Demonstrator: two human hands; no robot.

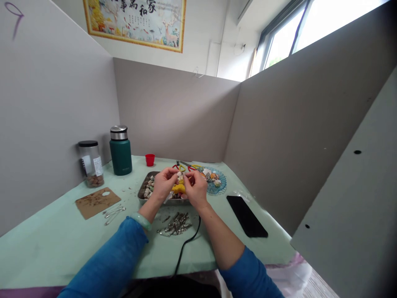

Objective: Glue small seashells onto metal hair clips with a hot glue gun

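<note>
My left hand [166,182] and my right hand [197,187] meet over a metal tray [143,200]. Between their fingertips they pinch a small white-and-yellow piece [180,178], too small to make out its kind. Just below it is a bright yellow thing [178,189], partly hidden by my fingers. Small whitish and coloured lumps [149,188] fill the left part of the tray; my hands cover much of the rest. Nearer to me, between my forearms, lies a pile of small metal pin-like fittings [177,224].
Behind the tray lie pliers [191,167] with red and yellow handles and a red cup [150,160]. A blue plate [221,188] bears colourful pieces. Left stand a green flask [120,155] and a jar [92,165], near cardboard [93,205] and large safety pins [113,214]. A black phone [247,216] lies right.
</note>
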